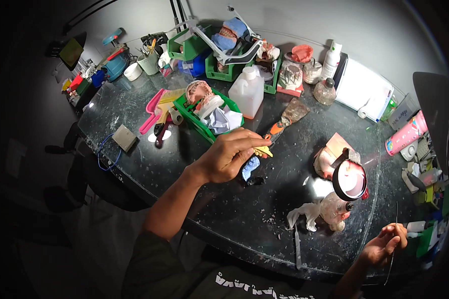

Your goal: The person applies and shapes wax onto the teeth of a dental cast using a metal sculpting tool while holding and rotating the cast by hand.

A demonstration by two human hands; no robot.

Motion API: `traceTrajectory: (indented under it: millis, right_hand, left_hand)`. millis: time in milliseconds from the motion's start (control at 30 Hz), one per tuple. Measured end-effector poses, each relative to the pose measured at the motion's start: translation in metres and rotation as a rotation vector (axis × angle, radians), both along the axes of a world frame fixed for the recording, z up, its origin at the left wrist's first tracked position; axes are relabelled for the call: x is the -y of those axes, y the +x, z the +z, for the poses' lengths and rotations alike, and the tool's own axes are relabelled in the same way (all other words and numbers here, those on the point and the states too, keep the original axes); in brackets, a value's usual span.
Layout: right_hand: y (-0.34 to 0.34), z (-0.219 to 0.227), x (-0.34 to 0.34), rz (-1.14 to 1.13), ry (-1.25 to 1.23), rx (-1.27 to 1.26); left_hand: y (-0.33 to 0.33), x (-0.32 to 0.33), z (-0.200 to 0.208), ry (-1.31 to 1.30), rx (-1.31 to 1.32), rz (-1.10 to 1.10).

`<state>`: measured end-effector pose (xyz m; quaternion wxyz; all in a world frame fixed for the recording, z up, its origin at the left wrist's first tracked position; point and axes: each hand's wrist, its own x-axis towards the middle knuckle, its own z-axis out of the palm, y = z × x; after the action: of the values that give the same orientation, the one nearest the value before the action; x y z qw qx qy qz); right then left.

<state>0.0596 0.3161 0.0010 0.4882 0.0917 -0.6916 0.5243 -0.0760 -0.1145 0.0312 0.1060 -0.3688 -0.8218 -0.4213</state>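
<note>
My left hand [229, 157] reaches over the dark tabletop with its fingers pinched together at a small yellow piece [263, 151]. Just below that piece lies a light-blue moulded piece [250, 168], with a small black part beside it. At the lower right, my right hand [385, 244] holds a thin metal hand tool [393, 256] between thumb and fingers, its shaft pointing up and down. A scraper [293, 113] with an orange and black handle lies beyond my left fingertips.
A green bin [197, 124] holds dental models and crumpled paper. Behind it stands a white plastic jug [248, 92]. Toward the right are a round black-rimmed lens or dish [349, 180], a glass bottle [333, 207], white tissue [307, 214] and a knife [298, 247].
</note>
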Motion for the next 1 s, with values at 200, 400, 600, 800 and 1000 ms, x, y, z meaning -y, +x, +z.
traceTrajectory:
  millis: [200, 400, 600, 800, 1000]
  right_hand:
    - [-0.002, 0.002, 0.006, 0.002, 0.010, 0.003]
    - [-0.010, 0.011, 0.016, -0.009, 0.079, -0.012]
    - [-0.010, 0.011, 0.016, -0.005, 0.089, 0.002]
    - [-0.009, 0.012, 0.017, 0.022, 0.095, 0.010]
    - [-0.011, 0.010, 0.014, 0.000, 0.090, -0.012]
  left_hand:
    - [0.002, -0.005, -0.004, 0.074, 0.043, 0.014]
    - [0.004, -0.011, -0.012, 0.175, -0.011, 0.084]
    - [0.008, -0.018, -0.013, 0.303, 0.046, 0.033]
    - [0.011, -0.021, -0.010, 0.307, 0.023, 0.056]
    - [0.012, -0.021, -0.010, 0.293, -0.002, 0.052]
